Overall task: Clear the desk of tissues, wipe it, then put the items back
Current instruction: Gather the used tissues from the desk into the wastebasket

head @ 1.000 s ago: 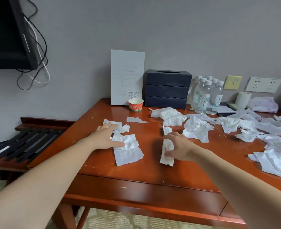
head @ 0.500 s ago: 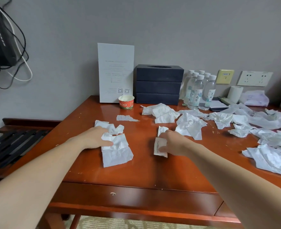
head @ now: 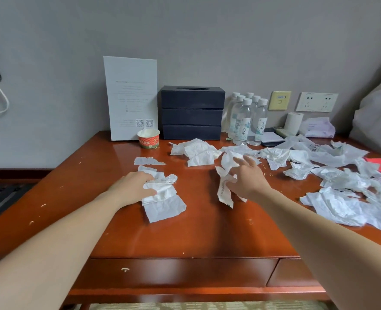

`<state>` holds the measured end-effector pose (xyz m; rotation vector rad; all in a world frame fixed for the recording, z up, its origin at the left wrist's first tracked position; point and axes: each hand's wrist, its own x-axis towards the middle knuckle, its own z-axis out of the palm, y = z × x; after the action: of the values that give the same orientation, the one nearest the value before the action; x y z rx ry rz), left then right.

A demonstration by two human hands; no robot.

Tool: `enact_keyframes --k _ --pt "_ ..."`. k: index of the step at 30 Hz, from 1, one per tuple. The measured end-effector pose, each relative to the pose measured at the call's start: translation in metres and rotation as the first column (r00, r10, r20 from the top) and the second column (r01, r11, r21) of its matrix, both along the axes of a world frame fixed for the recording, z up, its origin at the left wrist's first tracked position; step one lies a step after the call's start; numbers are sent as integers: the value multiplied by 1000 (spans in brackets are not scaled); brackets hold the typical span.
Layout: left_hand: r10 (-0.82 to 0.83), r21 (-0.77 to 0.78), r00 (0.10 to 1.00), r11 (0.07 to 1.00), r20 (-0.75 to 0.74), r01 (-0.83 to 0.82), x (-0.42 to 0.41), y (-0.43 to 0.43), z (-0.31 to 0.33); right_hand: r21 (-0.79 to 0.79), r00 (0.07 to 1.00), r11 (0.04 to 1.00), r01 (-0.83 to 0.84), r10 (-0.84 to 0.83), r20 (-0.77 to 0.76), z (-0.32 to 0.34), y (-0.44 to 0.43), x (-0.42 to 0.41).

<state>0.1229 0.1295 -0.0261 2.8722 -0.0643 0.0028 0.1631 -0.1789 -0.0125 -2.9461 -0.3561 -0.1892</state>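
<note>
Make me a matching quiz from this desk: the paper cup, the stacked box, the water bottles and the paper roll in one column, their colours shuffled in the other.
Column one:
1. paper cup
2. stacked box
3. water bottles
4. paper roll

Column two:
A. clear with white caps
B. plain white
C. dark blue
D. red patterned

Pairs: 1-D, 2-C, 3-A, 4-B.
</note>
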Motion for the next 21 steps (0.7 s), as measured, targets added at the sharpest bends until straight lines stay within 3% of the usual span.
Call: enact_keyframes --k 3,5,10,15,18,21 --pt "22 18 1000 1000 18 -22 5 -2 -1 113 976 993 21 4 -218 -7 -1 10" --pt "35 16 999 999 41 -36 7 -5 -3 191 959 980 50 6 -283 -11 2 12" --pt "24 12 997 1000 71 -25 10 -8 -4 167 977 986 0 36 -211 -7 0 7" --pt "-10 52 996 999 86 6 10 -23 -3 245 992 969 13 19 -127 -14 -9 2" --pt "-23 19 997 1000 77 21 6 -36 -4 186 969 973 135 -91 -231 -9 -9 -1" --pt "-22 -41 998 999 57 24 -3 -44 -3 120 955 984 129 -91 -281 -4 -12 -12"
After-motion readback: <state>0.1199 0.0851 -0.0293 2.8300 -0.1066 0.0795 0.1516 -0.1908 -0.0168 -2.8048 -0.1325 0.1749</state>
